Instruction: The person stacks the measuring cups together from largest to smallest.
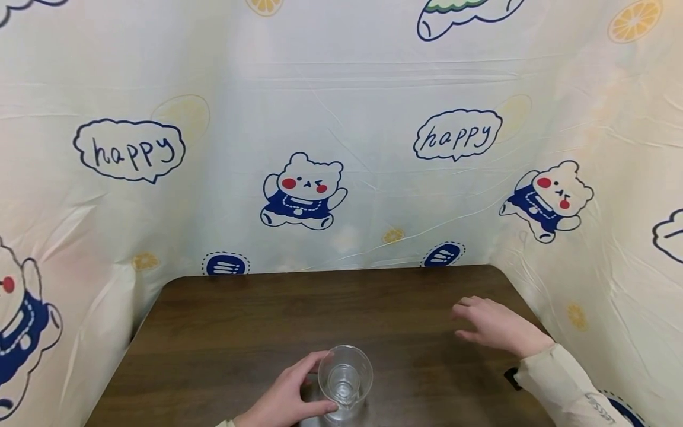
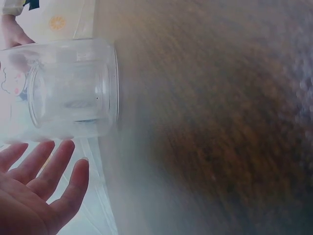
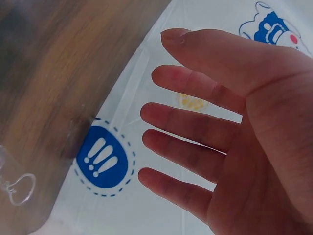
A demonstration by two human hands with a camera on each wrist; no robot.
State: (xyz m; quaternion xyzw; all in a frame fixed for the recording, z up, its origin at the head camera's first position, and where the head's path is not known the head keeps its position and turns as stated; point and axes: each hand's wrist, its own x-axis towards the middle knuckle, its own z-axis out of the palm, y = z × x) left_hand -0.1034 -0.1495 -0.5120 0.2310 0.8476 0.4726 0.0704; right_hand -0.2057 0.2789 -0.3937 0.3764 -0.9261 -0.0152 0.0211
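Glass [image 1: 347, 376] on table [image 1: 256, 314], left hand [image 1: 285, 391] at its left, right hand [image 1: 493, 323] farther right, curtain [image 1: 373, 201] behind.

Bear-print cloth [image 1: 384, 196] behind brown table [image 1: 229, 320]

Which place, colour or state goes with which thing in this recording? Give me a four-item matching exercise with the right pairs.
1. Glass vessel
2. Left hand
3. Right hand
4. Table

A. Dark brown
B. Apart from the glass vessel, toward the table's right side
C. Transparent
D. At the left side of the glass vessel

Pairs: 1-C, 2-D, 3-B, 4-A
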